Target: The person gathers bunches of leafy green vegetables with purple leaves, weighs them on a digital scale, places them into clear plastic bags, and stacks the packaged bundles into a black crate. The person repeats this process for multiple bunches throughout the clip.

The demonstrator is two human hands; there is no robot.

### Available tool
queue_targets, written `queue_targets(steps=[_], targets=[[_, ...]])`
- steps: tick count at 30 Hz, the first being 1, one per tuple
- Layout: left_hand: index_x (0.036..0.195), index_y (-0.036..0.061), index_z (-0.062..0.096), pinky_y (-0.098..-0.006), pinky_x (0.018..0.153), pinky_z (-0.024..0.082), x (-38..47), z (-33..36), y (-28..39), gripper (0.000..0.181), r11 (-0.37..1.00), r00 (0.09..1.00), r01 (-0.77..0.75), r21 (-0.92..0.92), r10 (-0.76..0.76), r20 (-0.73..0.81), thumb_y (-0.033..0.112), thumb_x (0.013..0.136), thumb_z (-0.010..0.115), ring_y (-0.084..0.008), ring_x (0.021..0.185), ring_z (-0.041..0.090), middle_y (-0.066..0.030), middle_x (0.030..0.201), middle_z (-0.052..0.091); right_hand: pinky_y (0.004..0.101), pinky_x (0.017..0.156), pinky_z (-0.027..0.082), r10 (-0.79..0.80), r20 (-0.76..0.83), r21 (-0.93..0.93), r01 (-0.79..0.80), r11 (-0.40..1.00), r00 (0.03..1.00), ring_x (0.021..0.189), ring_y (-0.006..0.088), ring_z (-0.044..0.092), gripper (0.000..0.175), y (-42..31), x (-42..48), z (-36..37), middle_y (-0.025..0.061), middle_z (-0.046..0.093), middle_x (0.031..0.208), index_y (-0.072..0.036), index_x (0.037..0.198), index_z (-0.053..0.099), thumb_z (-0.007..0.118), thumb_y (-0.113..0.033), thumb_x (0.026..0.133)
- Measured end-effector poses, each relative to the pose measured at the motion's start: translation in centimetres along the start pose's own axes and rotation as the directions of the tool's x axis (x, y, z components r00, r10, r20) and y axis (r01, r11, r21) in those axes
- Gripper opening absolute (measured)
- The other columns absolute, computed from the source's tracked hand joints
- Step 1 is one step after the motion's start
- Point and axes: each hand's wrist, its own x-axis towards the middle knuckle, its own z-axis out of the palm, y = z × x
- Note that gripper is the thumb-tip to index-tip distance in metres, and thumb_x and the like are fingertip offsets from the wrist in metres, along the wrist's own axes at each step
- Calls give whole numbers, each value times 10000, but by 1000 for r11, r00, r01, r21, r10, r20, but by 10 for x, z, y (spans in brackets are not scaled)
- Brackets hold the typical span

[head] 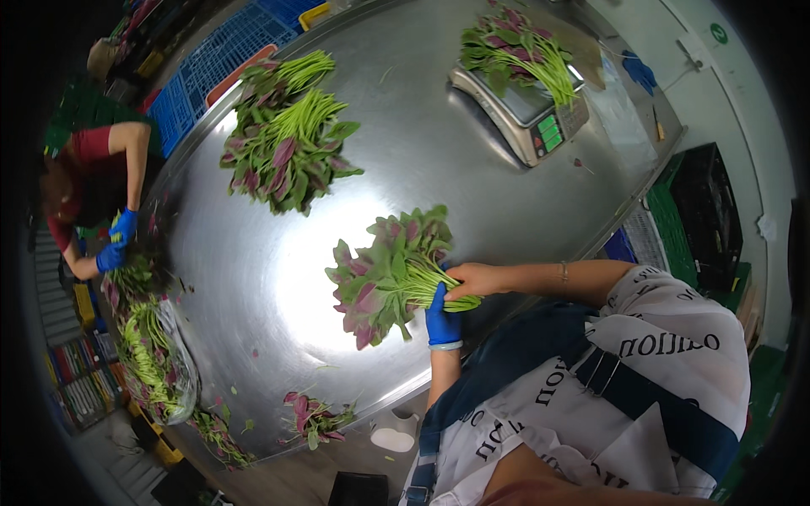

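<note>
A bunch of red-and-green amaranth (395, 272) is held over the steel table, its leaves pointing left and its pale stems towards my body. My left hand (445, 322), in a blue glove, wraps the stems from below. Bare, my right hand (476, 280) grips the same stems near their cut ends from the other side. Farther up the table lie stacked amaranth bunches (288, 148). Another amaranth bunch (516, 50) rests on the digital scale (535, 136), covering much of its pan.
Across the steel table (405, 114), a co-worker's blue-gloved hands (120, 240) hold greens. Near them are a plastic bag of amaranth (180, 367) and loose leaves (313, 420). Blue crates (218, 57) line the far side. A blue glove (639, 73) lies beyond the scale.
</note>
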Motion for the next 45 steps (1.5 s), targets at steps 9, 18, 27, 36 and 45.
queue_targets(steps=[9, 18, 27, 36, 45], targets=[[1225, 41, 568, -369, 906, 482, 13, 137, -87, 301, 985, 995, -32, 172, 47, -87, 157, 947, 575, -217, 1020, 608, -84, 1130, 632, 510, 738, 469, -141, -165, -549, 28, 836, 976, 847, 423, 626, 301, 24, -101, -116, 224, 641, 856, 21, 991, 475, 542, -271, 959], [998, 69, 643, -396, 933, 471, 46, 190, -172, 134, 985, 973, -174, 7, 173, -150, 173, 964, 566, -216, 941, 614, -47, 960, 661, 407, 607, 442, -579, -426, -259, 519, 814, 695, 655, 301, 565, 245, -42, -139, -313, 141, 559, 726, -39, 969, 438, 555, -255, 970], [972, 58, 615, -388, 940, 463, 67, 236, -195, 127, 950, 950, -294, 107, 303, -77, 171, 969, 557, -219, 931, 604, -58, 929, 637, 479, 726, 486, -470, -678, -341, 324, 882, 565, 840, 377, 639, 297, -37, -67, -468, 194, 656, 926, 7, 1029, 518, 559, -276, 951], [985, 55, 607, -368, 928, 476, 80, 230, -208, 91, 966, 957, -244, 85, 254, -142, 134, 941, 594, -201, 893, 595, -60, 932, 627, 458, 793, 513, -397, -694, -579, -137, 804, 601, 919, 389, 623, 238, -1, -61, -451, 205, 631, 1011, 28, 1036, 540, 576, -94, 834], [1280, 24, 535, -374, 977, 453, 98, 214, -212, 369, 983, 988, -139, 117, 146, -51, 248, 988, 509, -221, 1113, 566, -99, 1238, 587, 432, 828, 468, -284, -42, -547, 216, 809, 958, 1007, 334, 572, 393, 64, -130, -276, 131, 621, 1009, -27, 936, 690, 711, -399, 812]])
